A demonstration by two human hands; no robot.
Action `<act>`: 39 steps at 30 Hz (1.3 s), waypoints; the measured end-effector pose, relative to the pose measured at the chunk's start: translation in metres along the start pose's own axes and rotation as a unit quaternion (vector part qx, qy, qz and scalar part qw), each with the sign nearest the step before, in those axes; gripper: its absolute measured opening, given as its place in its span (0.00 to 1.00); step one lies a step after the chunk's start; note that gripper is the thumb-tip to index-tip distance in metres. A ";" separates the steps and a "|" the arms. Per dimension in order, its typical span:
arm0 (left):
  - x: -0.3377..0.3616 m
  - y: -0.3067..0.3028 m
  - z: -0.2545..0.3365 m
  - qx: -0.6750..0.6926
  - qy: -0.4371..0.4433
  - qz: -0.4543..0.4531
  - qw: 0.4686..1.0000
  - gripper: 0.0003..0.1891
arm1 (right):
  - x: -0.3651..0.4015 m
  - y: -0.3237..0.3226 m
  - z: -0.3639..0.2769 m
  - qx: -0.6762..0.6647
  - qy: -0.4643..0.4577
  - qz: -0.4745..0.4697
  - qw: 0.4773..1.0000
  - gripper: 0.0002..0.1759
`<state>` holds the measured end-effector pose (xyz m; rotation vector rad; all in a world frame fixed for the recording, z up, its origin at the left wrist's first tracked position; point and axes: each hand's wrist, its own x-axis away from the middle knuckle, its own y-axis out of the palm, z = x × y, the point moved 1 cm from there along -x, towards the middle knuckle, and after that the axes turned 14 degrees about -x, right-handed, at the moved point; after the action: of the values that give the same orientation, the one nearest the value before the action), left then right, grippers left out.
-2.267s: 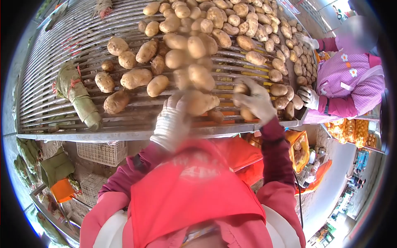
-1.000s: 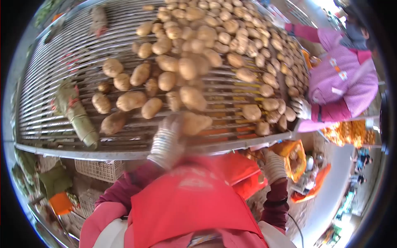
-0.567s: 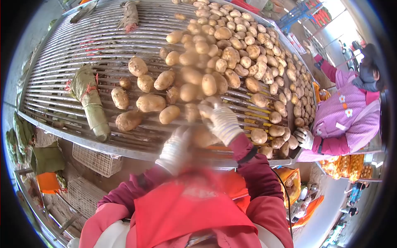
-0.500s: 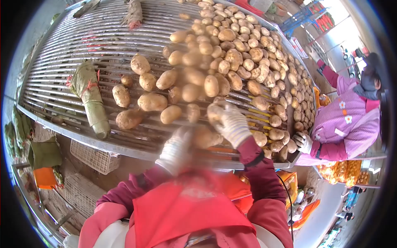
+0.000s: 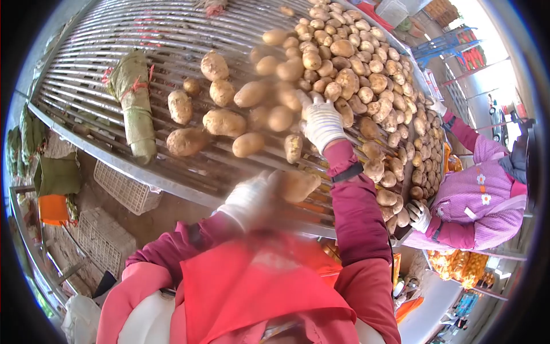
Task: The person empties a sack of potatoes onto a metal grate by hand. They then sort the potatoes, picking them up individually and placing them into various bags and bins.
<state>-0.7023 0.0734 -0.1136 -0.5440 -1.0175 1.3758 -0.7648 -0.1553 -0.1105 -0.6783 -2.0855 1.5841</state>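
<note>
Potatoes [image 5: 224, 122] lie on a slatted metal rack [image 5: 189, 34], loosely spread on the left and densely heaped on the right. My right hand [image 5: 322, 121], in a white striped glove, reaches onto the heap's near edge, its fingers spread and touching potatoes. Nothing shows gripped in it. Near the rack's front edge is my left hand [image 5: 247, 199], gloved and blurred, beside a large potato [image 5: 299, 186]. Its fingers are smeared, so whether it grips that potato is unclear.
A tied green sack roll [image 5: 136, 109] lies on the rack's left. Below the rack are plastic crates [image 5: 127, 186] and an orange item [image 5: 53, 210]. At the right a co-worker [image 5: 478, 195] in a checked purple apron has gloved hands at the heap.
The view has shifted, moving the rack's contents rightward and up. My right hand has moved up the rack and let go of the potato it had. My left hand stays near the front edge.
</note>
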 end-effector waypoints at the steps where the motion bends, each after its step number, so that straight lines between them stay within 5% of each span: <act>1: 0.000 0.002 -0.003 0.002 0.002 0.003 1.000 0.33 | -0.001 -0.003 0.007 -0.040 0.050 -0.040 0.997 0.41; 8: -0.002 0.002 -0.008 0.020 -0.002 -0.013 1.000 0.32 | 0.047 -0.044 0.063 0.057 0.224 -0.132 0.964 0.35; 10: -0.003 0.004 -0.007 0.022 0.001 -0.014 1.000 0.32 | 0.060 -0.040 0.073 0.142 0.244 -0.032 0.959 0.28; 13: -0.003 0.002 -0.006 0.028 0.002 -0.012 1.000 0.32 | 0.081 -0.036 0.060 -0.058 0.152 -0.007 0.987 0.20; 16: -0.003 0.009 -0.010 0.026 0.007 -0.001 1.000 0.32 | 0.105 -0.012 0.045 0.029 0.183 -0.187 0.965 0.19; 19: -0.002 0.011 -0.012 0.033 0.015 0.028 0.999 0.32 | 0.139 0.015 0.058 0.088 0.210 -0.184 0.956 0.19; 22: -0.003 0.010 -0.011 0.026 0.025 0.022 0.999 0.31 | 0.174 0.014 0.069 0.001 0.157 -0.064 0.986 0.18; 26: -0.003 0.017 -0.015 0.051 0.075 0.026 0.996 0.28 | 0.190 -0.009 0.099 -0.206 0.336 0.024 0.919 0.19; 27: -0.002 0.019 -0.016 0.051 0.096 0.030 0.994 0.27 | 0.194 -0.004 0.111 -0.113 0.323 0.097 0.935 0.20; 31: -0.002 0.000 -0.005 0.104 0.127 -0.113 0.980 0.21 | 0.176 -0.015 0.090 -0.009 0.358 -0.079 0.930 0.20; 34: -0.003 -0.008 -0.001 0.079 0.154 -0.105 0.979 0.19 | 0.162 0.006 0.081 0.060 0.325 -0.076 0.941 0.21; 38: -0.004 -0.018 -0.007 0.194 0.090 -0.086 0.973 0.24 | 0.159 -0.006 0.079 -0.118 0.285 -0.026 0.951 0.28; 39: -0.009 -0.009 -0.014 0.244 0.083 -0.066 0.964 0.27 | 0.157 -0.002 0.080 -0.310 0.340 0.010 0.888 0.30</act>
<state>-0.6852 0.0667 -0.1158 -0.2127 -0.5375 1.3733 -0.9372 -0.1196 -0.1220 -1.2498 -1.9782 0.4956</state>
